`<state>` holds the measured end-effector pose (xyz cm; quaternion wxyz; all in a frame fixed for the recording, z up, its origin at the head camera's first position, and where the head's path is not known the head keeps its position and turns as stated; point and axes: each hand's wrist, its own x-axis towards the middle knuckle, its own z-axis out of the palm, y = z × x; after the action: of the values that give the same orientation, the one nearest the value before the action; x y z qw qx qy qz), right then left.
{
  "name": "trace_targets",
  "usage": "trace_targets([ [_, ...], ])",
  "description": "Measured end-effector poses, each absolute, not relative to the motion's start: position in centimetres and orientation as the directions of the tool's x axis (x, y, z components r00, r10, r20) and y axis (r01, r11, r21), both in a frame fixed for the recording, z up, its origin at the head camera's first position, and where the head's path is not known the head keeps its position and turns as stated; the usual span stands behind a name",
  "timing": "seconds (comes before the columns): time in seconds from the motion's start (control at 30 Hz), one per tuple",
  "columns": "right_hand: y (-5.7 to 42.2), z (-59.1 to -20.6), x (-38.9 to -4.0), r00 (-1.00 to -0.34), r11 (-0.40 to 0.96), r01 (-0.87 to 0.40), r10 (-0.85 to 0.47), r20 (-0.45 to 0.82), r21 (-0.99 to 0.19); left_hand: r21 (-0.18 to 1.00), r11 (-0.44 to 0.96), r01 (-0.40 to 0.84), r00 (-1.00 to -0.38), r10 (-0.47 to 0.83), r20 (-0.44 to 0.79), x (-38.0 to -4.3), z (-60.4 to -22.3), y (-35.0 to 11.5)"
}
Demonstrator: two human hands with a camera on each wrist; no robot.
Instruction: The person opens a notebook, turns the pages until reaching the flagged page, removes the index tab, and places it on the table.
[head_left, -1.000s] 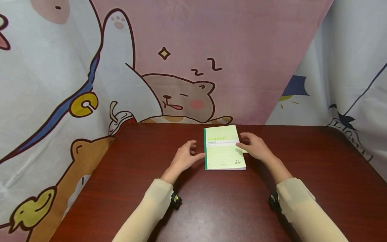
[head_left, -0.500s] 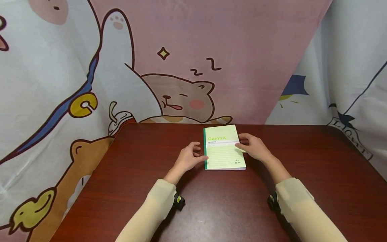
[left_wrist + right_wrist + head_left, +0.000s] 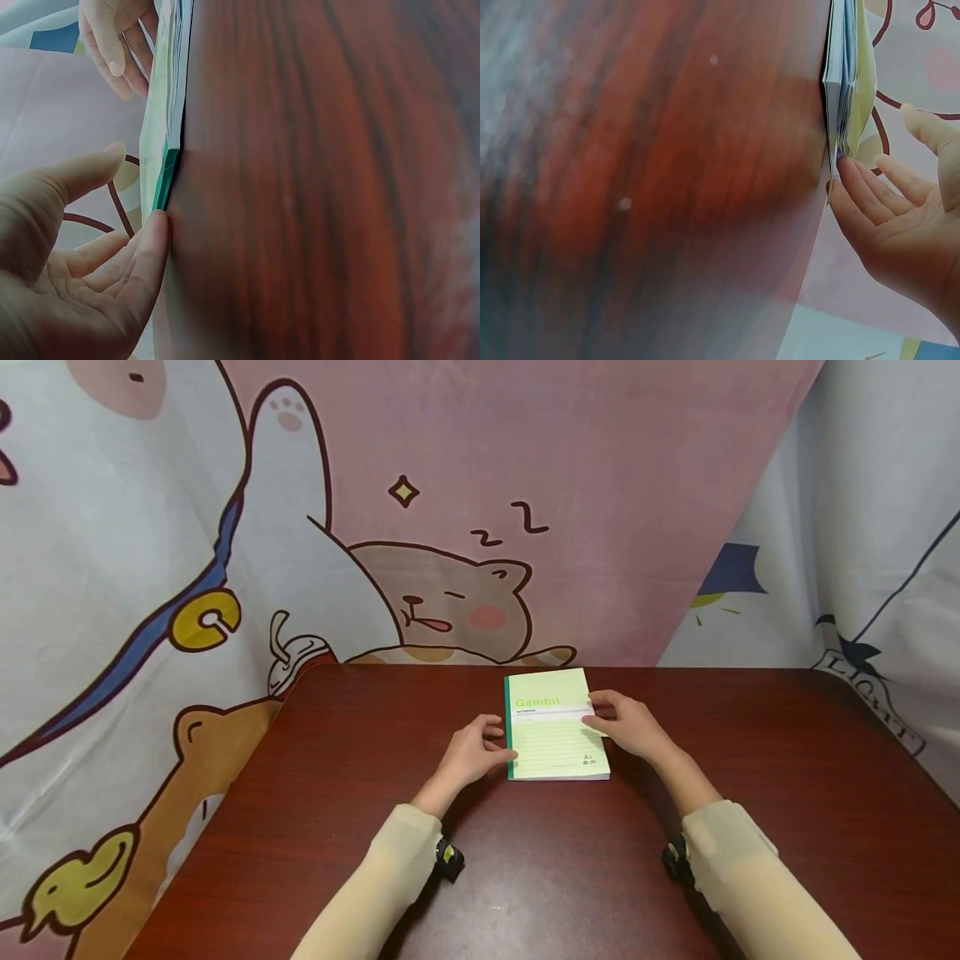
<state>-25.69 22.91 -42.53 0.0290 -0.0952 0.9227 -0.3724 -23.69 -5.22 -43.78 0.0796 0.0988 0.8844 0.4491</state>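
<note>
A pale yellow-green notebook (image 3: 555, 743) with a green spine and "Gambit" on its cover lies on the table, spine to the left. My left hand (image 3: 471, 753) is beside the spine. In the left wrist view its fingertips reach the green spine (image 3: 168, 176) low at the table, with the thumb apart above. At the opposite side is my right hand (image 3: 628, 723). In the right wrist view, its fingertips (image 3: 846, 166) are at the page edges (image 3: 842, 90), close to a thin sheet corner jutting out near the tabletop. The right thumb stands away from the cover.
The dark red-brown wooden table (image 3: 540, 877) runs back to a cartoon-printed cloth (image 3: 615, 510) hanging behind it. More printed cloth (image 3: 885, 527) hangs on the right. Black wrist cameras (image 3: 450, 858) are strapped at both cuffs.
My left hand has moved right, up to the notebook's spine. My right hand has shifted slightly left toward the page edges. The notebook stays in about the same place.
</note>
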Motion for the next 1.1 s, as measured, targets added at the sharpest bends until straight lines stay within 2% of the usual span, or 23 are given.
trace_targets([
  [1.1,22.86,-42.13,-25.54,-0.985,0.694,-0.137,-0.172,0.023,-0.707,0.831,0.547,0.098,-0.969,0.243,-0.046,-23.79,-43.63,-4.77],
])
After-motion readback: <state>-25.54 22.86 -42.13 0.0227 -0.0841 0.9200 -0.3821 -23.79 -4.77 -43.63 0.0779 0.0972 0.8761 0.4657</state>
